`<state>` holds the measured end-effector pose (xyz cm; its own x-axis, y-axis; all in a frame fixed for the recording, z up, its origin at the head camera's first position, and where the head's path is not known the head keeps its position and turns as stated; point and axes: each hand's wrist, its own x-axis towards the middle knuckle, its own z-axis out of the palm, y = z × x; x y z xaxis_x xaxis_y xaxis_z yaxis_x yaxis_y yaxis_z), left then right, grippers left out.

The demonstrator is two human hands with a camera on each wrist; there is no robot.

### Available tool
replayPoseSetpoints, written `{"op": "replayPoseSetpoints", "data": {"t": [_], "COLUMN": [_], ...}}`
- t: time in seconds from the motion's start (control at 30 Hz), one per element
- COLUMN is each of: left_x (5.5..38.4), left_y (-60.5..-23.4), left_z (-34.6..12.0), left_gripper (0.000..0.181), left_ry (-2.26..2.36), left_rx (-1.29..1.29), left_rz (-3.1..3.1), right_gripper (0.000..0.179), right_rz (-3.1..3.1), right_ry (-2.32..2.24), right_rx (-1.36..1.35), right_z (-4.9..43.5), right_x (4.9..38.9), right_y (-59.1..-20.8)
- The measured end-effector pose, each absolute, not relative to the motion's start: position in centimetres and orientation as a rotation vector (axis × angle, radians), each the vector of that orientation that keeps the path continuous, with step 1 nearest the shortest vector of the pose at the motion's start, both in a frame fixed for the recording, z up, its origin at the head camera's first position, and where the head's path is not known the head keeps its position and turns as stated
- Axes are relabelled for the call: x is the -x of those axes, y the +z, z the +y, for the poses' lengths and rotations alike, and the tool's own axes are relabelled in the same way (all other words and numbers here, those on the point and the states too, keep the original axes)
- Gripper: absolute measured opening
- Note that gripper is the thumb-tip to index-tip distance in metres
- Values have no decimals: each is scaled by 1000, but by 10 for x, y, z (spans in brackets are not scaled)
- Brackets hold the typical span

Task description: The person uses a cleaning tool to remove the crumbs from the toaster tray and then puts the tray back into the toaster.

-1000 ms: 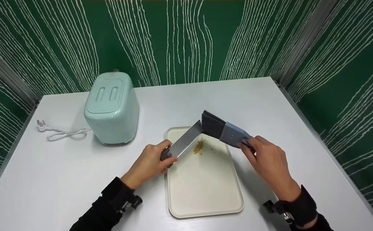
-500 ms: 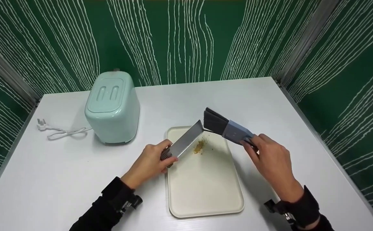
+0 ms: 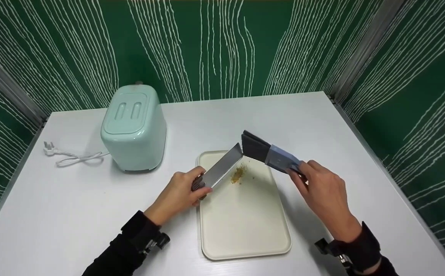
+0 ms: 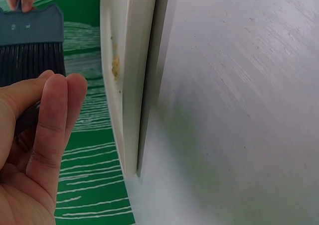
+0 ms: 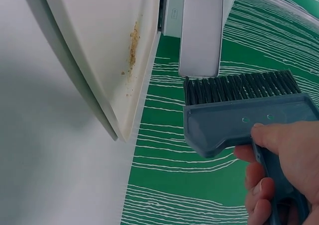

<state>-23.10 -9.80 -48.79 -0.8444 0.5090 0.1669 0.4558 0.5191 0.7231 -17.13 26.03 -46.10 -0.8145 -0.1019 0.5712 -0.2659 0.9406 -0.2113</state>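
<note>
Brush (image 3: pixel 270 153), just right of frame ctr: prob. light, stiff body, bendy bristles; R hand's (image 3: pixel 324 188) grip holds its handle (image 5: pixel 274 174), best spot. L hand (image 3: pixel 178 193) holds metal blade (image 3: pixel 222 168), mid-frame, prob. rigid; haft (image 3: pixel 197 184) mostly hidden, tho.

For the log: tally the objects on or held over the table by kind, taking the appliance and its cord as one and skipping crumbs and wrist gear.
Brush: 1
Metal-bladed tool: 1
Cream tray: 1
Mint appliance: 1
Total: 4
</note>
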Motion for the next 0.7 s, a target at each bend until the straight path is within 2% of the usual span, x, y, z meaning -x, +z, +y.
{"op": "replayPoseSetpoints", "data": {"t": [0.5, 0.7], "left_x": [232, 231], "left_y": [-488, -488], "left_z": [-98, -99], "left_gripper": [26, 26], "left_ry": [1241, 1244], "left_rx": [-881, -886], "left_rz": [2697, 2713], "right_gripper": [28, 23], "right_rz": [-2570, -2589], "right_ry": [383, 489], "right_rx": [-272, -253], "right_z": [256, 258], "right_x": [170, 168], "right_y": [-464, -459]}}
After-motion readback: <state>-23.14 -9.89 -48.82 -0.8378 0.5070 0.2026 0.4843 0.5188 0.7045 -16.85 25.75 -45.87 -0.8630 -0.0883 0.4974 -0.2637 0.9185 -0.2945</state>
